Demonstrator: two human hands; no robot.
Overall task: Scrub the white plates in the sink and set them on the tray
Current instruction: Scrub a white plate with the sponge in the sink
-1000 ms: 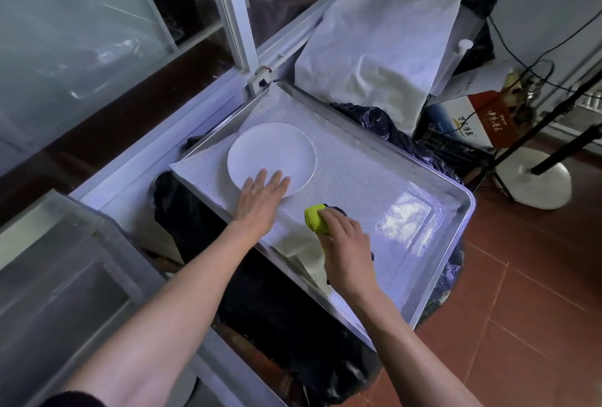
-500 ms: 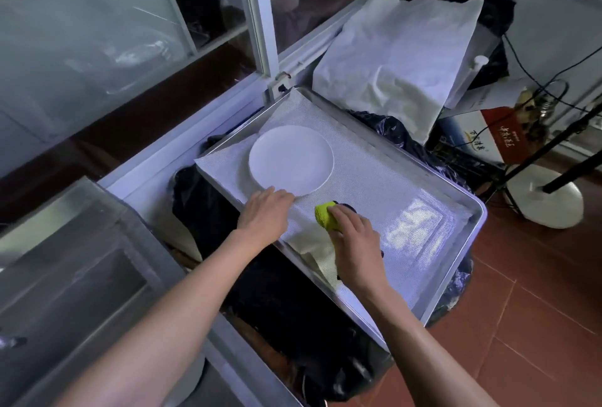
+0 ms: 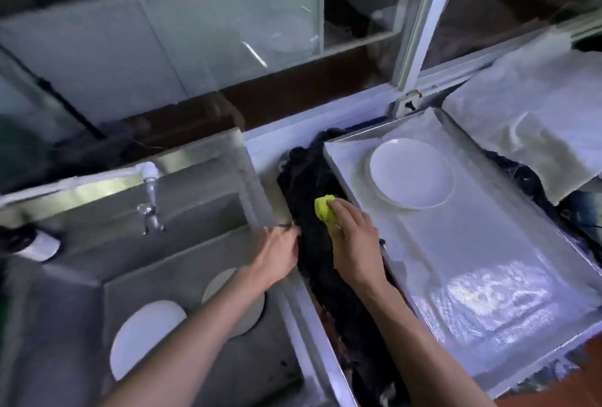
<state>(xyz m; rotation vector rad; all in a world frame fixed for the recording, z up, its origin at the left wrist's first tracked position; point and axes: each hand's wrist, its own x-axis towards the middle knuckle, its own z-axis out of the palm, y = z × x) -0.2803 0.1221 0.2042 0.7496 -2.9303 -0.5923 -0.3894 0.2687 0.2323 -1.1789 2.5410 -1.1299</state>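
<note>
One white plate [image 3: 411,173] lies on the lined metal tray [image 3: 488,276] at its far left corner. Two more white plates sit in the steel sink [image 3: 81,260]: one [image 3: 143,335] at the near left, another [image 3: 241,315] partly hidden under my left forearm. My right hand [image 3: 353,240] grips a yellow sponge [image 3: 324,208] over the dark gap between sink and tray. My left hand [image 3: 277,253] hangs over the sink's right rim, blurred, fingers loosely spread, holding nothing.
A tap [image 3: 150,198] stands at the sink's back edge. Black cloth [image 3: 325,276] fills the gap between sink and tray. White sheeting [image 3: 537,133] lies beyond the tray at the right. Window frames [image 3: 413,32] run along the back.
My view has swung left, bringing the sink into sight. My left hand left the plate on the tray and moved over the sink rim. My right hand, still gripping the sponge, moved off the tray.
</note>
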